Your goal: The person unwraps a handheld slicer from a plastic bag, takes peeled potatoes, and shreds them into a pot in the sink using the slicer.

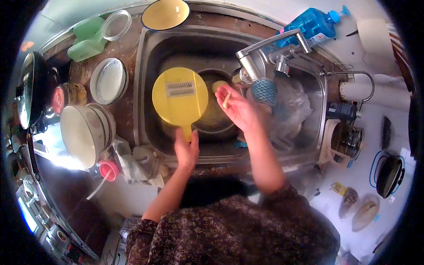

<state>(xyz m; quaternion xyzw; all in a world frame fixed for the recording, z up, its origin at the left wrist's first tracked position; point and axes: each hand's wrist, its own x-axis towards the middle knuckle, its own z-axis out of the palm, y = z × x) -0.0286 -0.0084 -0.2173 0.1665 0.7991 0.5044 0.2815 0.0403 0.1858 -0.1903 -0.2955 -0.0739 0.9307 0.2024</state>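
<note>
My left hand (186, 148) is closed around the short handle of a round yellow grater (179, 109). The grater has a toothed metal strip (181, 88) set in it and is over the left part of the steel sink. To its right, my right hand (240, 110) is turned palm up, fingers curled, with a small pale, elongated piece (226, 100) in it. A yellowish lump (218, 86) shows at its fingertips; whether the fingers touch it I cannot tell. Beneath lies a round basin (216, 123), partly hidden by the grater and hand.
A faucet (251, 66) reaches over the sink (139, 110) from the back right. Near it are a blue textured cup-like object (264, 91) and a clear plastic bag (293, 106). Bowls (79, 137) stand left, an enamel bowl (165, 15) behind, a blue bottle (311, 27) back right.
</note>
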